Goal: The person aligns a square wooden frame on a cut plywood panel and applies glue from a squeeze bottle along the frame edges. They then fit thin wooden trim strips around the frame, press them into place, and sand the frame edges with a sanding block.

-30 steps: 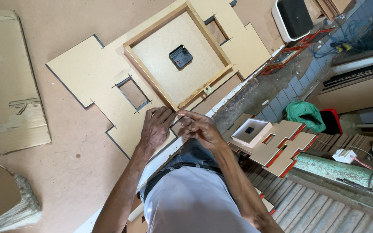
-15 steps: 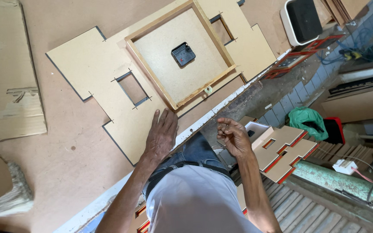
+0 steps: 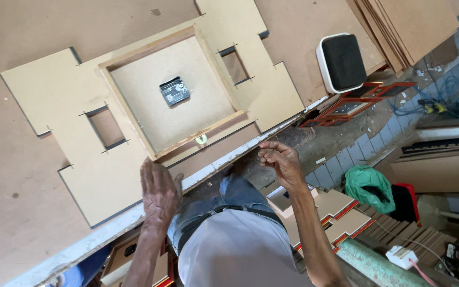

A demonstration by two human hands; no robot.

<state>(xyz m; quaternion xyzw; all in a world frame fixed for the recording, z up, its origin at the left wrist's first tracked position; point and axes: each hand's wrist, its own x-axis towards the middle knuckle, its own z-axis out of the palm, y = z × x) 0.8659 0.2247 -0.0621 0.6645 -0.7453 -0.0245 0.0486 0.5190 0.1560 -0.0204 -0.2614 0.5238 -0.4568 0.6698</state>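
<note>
A pale fibreboard panel (image 3: 88, 180) with a stepped outline and two rectangular slots lies on the brown workbench (image 3: 17, 234). A square wooden frame (image 3: 120, 103) sits on the panel, with a small black clock movement (image 3: 174, 91) at its centre. My left hand (image 3: 158, 192) rests flat on the panel's near corner by the bench edge, fingers extended. My right hand (image 3: 279, 161) hovers just past the bench's white edge strip (image 3: 216, 167), fingers curled, with nothing visible in them. A small pale round piece (image 3: 201, 139) lies beside the frame's near rail.
A white box with a black top (image 3: 341, 61) stands at the bench's far edge, next to stacked boards (image 3: 399, 26). Below on the floor are red-edged frames (image 3: 357, 106), a green bag (image 3: 370, 186), similar stepped panels (image 3: 338, 210) and a white plug adapter (image 3: 402, 256).
My hands have parted: the left slid flat onto the panel's corner, while the right drew off the bench to the right. The view has shifted closer over the frame.
</note>
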